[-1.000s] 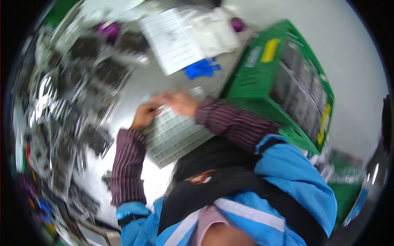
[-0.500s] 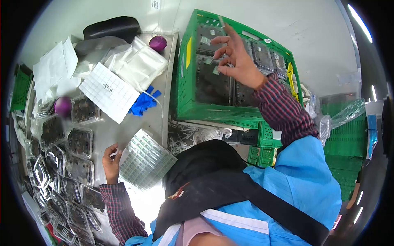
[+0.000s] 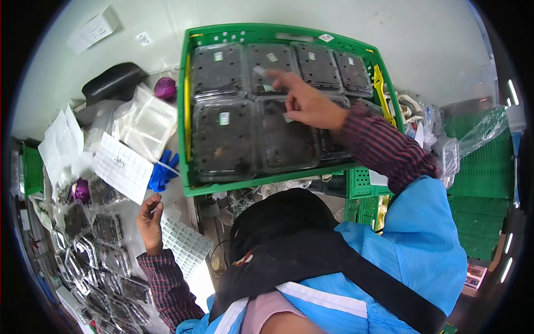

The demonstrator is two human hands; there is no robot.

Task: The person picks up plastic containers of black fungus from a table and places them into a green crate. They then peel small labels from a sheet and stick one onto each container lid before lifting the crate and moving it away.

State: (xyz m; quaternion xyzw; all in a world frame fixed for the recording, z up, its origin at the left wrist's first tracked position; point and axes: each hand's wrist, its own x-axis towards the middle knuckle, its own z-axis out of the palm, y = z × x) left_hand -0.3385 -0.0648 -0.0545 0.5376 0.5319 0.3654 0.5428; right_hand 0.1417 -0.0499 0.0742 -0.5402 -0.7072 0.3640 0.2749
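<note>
Stretching over the green plastic crate, the right hand pinches small paper labels while the left hand's slack, empty fingers steady the white label sheet.

A produce packing room, by the look of it. A green crate sits packed with clear lidded punnets, most bearing a small label. On the steel worktop beside it, many more punnets crowd the left edge, along with a sticker sheet, a gridded paper, clear bags and blue gloves. Further green crates are stacked off the right side. The person wears a blue work jacket under a dark apron. The floor is bare pale concrete.
</note>
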